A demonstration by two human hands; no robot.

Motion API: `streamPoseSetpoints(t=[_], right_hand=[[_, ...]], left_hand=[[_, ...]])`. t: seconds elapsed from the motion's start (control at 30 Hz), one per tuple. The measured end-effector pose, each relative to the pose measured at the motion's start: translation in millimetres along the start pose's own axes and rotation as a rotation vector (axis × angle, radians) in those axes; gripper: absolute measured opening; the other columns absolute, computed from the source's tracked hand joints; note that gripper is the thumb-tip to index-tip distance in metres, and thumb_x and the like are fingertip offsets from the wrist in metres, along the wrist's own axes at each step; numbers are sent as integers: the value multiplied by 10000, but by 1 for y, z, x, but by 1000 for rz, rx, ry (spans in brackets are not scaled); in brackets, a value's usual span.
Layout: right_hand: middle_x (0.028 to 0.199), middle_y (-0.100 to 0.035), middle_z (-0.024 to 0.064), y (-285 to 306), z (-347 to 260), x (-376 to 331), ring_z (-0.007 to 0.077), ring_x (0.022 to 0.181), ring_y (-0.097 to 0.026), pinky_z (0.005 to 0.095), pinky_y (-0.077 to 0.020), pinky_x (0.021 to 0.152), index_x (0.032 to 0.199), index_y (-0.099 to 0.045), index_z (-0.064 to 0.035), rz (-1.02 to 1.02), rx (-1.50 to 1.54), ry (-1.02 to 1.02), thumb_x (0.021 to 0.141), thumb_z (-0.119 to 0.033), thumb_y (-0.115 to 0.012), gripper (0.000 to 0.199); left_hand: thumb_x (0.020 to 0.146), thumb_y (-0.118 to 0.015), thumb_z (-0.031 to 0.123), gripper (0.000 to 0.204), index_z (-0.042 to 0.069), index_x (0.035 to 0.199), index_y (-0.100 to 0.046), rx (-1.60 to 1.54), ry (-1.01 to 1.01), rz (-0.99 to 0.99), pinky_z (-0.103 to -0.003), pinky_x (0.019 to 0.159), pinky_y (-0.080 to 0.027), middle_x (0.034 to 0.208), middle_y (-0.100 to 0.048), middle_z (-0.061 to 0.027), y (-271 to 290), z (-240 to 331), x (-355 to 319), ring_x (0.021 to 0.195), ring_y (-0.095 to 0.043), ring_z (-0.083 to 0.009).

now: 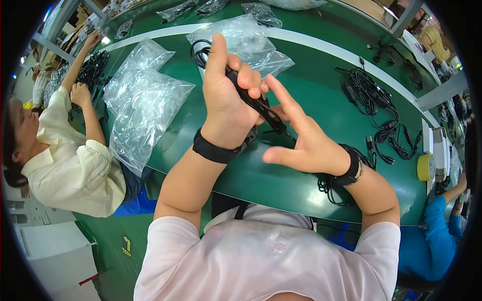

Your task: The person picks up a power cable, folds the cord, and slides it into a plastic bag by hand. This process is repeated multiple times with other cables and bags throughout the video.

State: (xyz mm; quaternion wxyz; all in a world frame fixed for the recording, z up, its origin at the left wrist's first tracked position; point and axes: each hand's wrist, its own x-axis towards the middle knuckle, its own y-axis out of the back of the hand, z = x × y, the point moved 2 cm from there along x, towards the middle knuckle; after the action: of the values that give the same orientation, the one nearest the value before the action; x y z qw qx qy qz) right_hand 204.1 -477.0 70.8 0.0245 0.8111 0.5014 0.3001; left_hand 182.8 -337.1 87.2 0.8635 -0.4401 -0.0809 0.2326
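Note:
My left hand [225, 103] is raised above the green table [261, 178], its fingers wrapped round a bundled black cable [272, 119]. Thin loops of the cable stick out past the thumb at the top, and its other end hangs out below the curled fingers. Close beside that lower end is my right hand [315, 143], with thumb and index finger spread wide. Its other fingers are partly hidden behind the cable, so I cannot tell whether they touch it. Another coiled black cable [329, 188] lies under my right wrist.
Clear plastic bags lie at the left [145, 100] and far middle [241, 37]. A heap of black cables [369, 93] sits to the right, near a yellow tape roll [426, 167] and white boxes [440, 150]. A co-worker [75, 155] at the left reaches over more cables [93, 67].

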Motion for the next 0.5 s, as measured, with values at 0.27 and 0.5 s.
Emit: streamPoseSetpoints(t=[0.27,0.5], right_hand=[[975,-573,84,2,15,-1,136,800,-520,261,-419,769,1331,-310,6,-35,919,-487,897,-231,-506,531],[888,-618,94,7,16,-3,142,771,-560,269,-438,751,874,-612,36,-14,606,-593,888,-217,-525,268]], left_hand=[[845,-529,423,411,114,603,-405,-89,-23,-88,-299,405,-335,399,-377,-26,-2,4,-11,326,-351,-148],[883,-503,284,320,117,620,-435,229,-84,-104,-317,519,-410,463,-441,-30,-5,-9,-9,396,-435,-153]])
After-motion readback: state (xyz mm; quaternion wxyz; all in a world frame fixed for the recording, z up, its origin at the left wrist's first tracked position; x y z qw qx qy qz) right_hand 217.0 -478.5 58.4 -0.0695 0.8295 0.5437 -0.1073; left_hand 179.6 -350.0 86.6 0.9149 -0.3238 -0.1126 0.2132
